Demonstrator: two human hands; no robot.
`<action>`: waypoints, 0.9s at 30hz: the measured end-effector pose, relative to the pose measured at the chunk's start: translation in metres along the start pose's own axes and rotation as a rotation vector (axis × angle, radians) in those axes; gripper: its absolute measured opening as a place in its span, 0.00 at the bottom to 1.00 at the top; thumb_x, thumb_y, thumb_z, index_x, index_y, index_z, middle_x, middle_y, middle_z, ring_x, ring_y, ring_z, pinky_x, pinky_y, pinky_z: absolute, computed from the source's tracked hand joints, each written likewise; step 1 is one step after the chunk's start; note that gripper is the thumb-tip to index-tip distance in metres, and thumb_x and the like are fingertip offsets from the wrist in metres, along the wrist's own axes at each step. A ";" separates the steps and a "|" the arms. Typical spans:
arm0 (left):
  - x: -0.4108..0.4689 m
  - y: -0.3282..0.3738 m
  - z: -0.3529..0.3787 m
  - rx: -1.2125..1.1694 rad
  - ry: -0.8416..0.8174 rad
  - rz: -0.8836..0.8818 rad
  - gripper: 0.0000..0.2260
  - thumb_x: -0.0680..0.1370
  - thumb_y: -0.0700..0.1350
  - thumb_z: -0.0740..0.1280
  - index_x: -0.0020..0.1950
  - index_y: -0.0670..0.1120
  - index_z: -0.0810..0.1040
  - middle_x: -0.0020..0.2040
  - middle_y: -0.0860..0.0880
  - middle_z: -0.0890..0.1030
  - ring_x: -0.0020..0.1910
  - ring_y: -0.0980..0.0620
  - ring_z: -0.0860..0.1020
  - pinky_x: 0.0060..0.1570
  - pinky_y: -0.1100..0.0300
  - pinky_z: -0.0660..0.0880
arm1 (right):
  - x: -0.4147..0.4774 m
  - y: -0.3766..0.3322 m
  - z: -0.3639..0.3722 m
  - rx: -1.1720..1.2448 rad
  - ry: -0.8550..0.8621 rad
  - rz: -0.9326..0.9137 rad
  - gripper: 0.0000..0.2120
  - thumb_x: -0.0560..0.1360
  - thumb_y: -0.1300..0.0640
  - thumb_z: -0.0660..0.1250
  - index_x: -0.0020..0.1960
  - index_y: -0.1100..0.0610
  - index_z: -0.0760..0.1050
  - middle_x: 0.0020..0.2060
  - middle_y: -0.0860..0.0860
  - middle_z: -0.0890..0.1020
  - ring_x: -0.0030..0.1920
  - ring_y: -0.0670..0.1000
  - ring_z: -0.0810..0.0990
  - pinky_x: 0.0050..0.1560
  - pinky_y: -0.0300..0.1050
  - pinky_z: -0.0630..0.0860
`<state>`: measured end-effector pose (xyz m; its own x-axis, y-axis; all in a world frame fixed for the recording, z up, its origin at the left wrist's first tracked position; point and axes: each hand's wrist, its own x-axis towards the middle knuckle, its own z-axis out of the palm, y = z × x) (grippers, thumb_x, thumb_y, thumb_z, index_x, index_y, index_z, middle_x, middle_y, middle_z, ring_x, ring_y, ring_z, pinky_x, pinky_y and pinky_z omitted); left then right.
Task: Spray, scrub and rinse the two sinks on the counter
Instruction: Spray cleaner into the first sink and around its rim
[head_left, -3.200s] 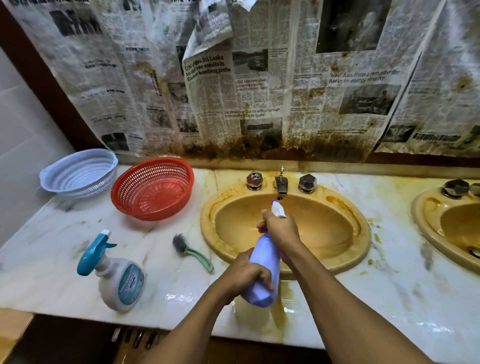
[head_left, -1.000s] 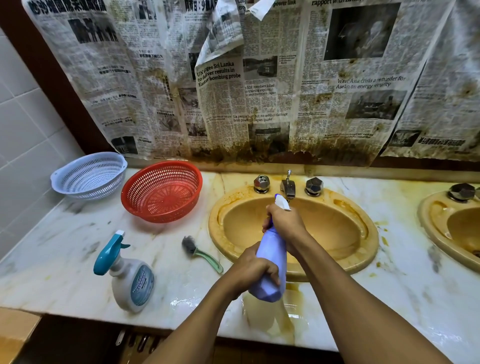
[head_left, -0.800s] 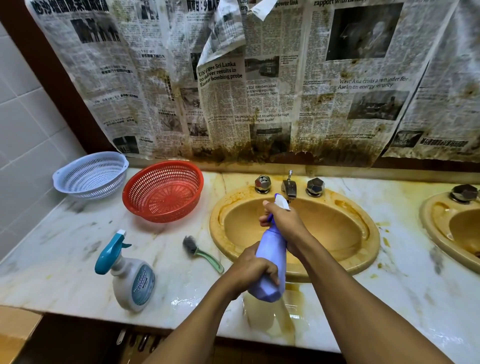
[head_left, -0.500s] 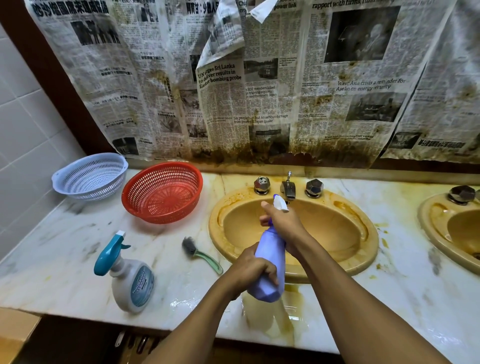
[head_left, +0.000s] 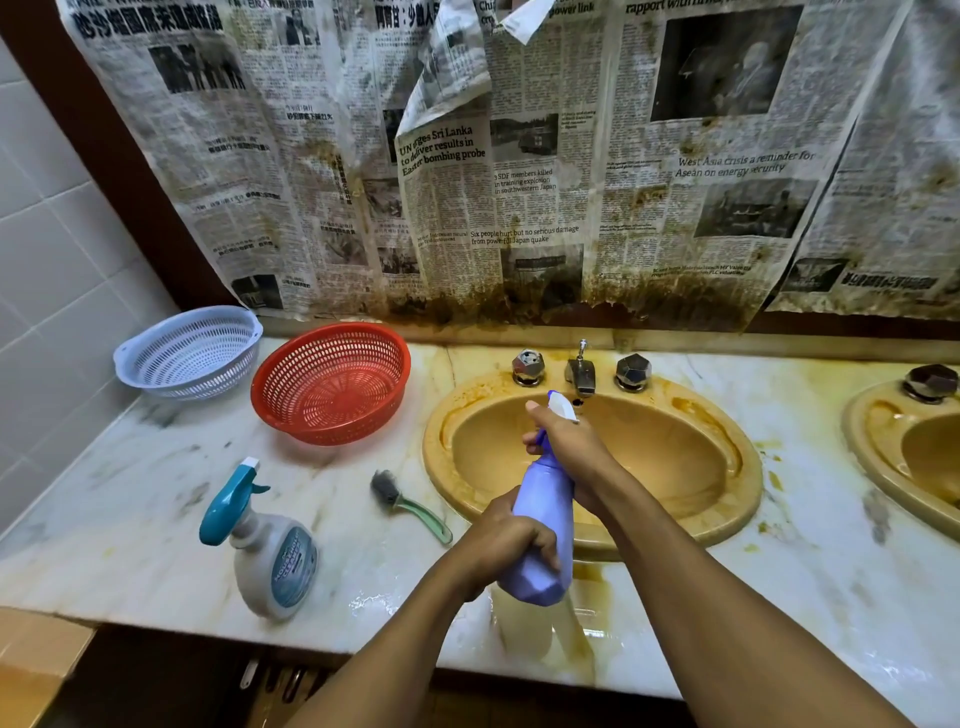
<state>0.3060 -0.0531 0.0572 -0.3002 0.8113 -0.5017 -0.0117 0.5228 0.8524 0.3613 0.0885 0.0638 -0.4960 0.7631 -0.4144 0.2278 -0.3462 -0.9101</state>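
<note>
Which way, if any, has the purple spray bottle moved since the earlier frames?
No. The purple spray bottle keeps its nozzle just in front of the faucet, base over the near rim of the sink.

Nozzle a touch left of the tap; view swung left.
About three seconds ago the nozzle (head_left: 562, 404) of the purple bottle (head_left: 545, 519) sat almost straight below the tap (head_left: 581, 371); now it sits slightly left of the tap. The head camera has turned left: the tap lies further right in view, more tiled wall (head_left: 47, 291) and box (head_left: 36, 654) show far left of it, and the second sink (head_left: 878, 452), right of the tap, is cut off sooner.
</note>
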 end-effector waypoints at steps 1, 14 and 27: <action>0.000 -0.001 -0.001 0.000 -0.002 -0.001 0.27 0.55 0.43 0.71 0.54 0.57 0.82 0.51 0.52 0.86 0.56 0.46 0.82 0.59 0.48 0.80 | 0.000 0.000 0.001 0.023 -0.016 0.005 0.22 0.76 0.41 0.71 0.61 0.56 0.76 0.44 0.56 0.86 0.45 0.54 0.82 0.50 0.53 0.78; -0.009 -0.012 -0.014 0.030 -0.096 -0.002 0.25 0.57 0.43 0.71 0.53 0.52 0.82 0.50 0.49 0.85 0.50 0.49 0.79 0.50 0.54 0.77 | -0.011 0.011 0.017 -0.003 0.129 -0.027 0.16 0.77 0.44 0.70 0.52 0.57 0.79 0.37 0.54 0.86 0.42 0.55 0.83 0.54 0.58 0.81; -0.012 -0.025 -0.016 0.085 -0.098 0.046 0.23 0.60 0.40 0.72 0.55 0.52 0.82 0.47 0.54 0.84 0.47 0.51 0.79 0.50 0.55 0.78 | -0.023 0.020 0.017 0.064 0.105 -0.049 0.11 0.79 0.49 0.70 0.47 0.57 0.79 0.36 0.56 0.84 0.39 0.55 0.81 0.47 0.50 0.78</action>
<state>0.2949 -0.0801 0.0448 -0.2041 0.8546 -0.4775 0.0819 0.5010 0.8616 0.3628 0.0546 0.0549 -0.4140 0.8317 -0.3700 0.1496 -0.3387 -0.9289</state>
